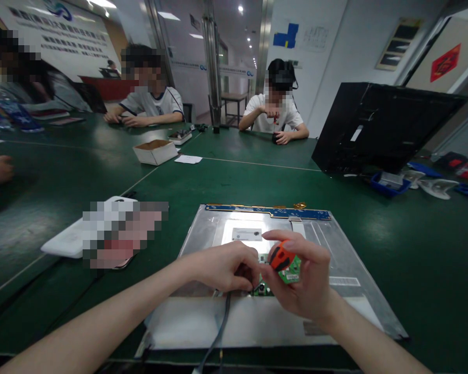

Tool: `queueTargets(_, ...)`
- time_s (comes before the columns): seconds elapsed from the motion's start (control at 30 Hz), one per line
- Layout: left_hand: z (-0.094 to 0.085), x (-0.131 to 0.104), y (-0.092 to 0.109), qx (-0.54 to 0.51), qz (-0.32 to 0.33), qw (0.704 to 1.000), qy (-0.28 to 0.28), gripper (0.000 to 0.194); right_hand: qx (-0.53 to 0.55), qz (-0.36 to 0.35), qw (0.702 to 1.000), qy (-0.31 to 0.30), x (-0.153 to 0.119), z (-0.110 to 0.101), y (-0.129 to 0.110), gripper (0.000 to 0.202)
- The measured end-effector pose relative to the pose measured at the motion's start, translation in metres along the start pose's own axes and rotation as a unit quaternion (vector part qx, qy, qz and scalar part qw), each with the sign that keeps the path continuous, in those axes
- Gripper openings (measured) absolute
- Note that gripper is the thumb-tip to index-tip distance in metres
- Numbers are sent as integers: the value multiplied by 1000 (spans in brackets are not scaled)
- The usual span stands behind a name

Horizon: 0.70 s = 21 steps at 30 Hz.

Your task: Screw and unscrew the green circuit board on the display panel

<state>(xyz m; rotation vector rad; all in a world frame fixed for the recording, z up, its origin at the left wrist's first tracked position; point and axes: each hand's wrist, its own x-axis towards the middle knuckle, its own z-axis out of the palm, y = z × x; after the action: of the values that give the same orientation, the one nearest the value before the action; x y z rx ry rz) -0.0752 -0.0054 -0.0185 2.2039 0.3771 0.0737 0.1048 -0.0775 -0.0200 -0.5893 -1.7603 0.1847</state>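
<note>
In the head view, a flat metal display panel [335,244] lies on the green table before me, with a green circuit board [265,290] at its middle. My right hand [306,275] grips the orange-and-black handle of a screwdriver [281,256] over the board; its shaft is mostly hidden. The fingers of my left hand [232,267] are curled and pinched at the board's left side. What they hold, if anything, is hidden. A dark cable [225,319] runs from beneath that hand toward the front edge. Along the panel's far edge runs a narrow blue circuit strip [265,212].
Left of the panel lie a white phone-like device [68,241] and a partly blurred pink item [140,234]. An open white box [156,152] stands farther back. A large black screen housing [382,127] and a blue tray [390,184] are at right. Several people sit around the table.
</note>
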Motion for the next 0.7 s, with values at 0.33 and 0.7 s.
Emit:
queueTargets(0.33,-2,0,2,-8,-23,1000,-9,12,-53,-26,998,-28,7,-6,0,53)
queueTargets(0.7,-1,0,0,-14,-28,999,-11,12,-20,-17,999,-18,3,-5,3,56)
